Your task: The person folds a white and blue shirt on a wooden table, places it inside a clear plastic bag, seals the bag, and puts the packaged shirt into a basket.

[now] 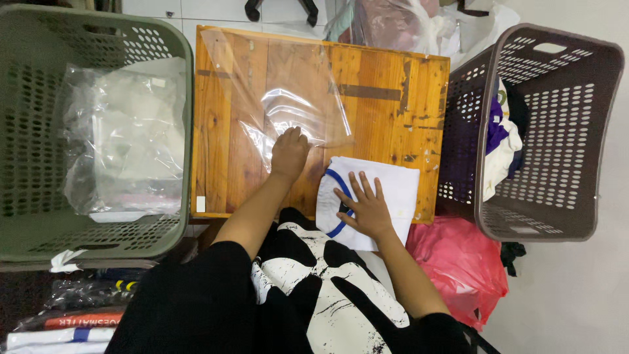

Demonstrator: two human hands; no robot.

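A folded white garment (386, 190) with a blue collar band lies at the near edge of a small wooden table (386, 85). My right hand (364, 204) rests flat on it with fingers spread. My left hand (288, 152) presses down on a clear plastic bag (288, 98) spread over the middle of the table. Neither hand grips anything.
A green laundry basket (26, 131) on the left holds clear-bagged garments (124, 137). A brown basket (570, 137) on the right holds loose white and purple clothes (501, 144). A red plastic bag (458, 262) lies below it. Packaged items (72, 321) are stacked at the bottom left.
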